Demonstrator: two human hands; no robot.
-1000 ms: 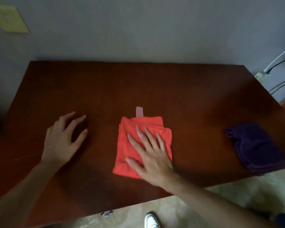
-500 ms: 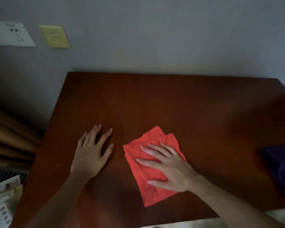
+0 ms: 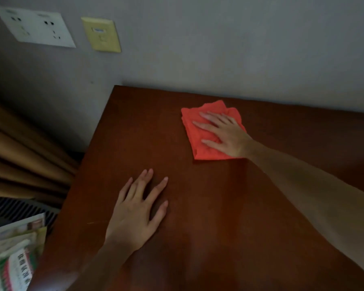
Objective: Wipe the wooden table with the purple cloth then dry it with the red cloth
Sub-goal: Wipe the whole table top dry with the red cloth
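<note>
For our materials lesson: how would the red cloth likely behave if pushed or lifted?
The red cloth looks soft and folded, so lifted it would probably droop and unfold. Under the flat right hand it should slide easily over the smooth table, though its creased edges suggest it may bunch.

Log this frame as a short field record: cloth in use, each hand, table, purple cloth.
cloth in use: red cloth, lying near the table's far edge
right hand: flat on the red cloth, fingers spread
left hand: flat on bare wood, holding nothing
wooden table: dark brown, against the wall
purple cloth: not in view
</note>
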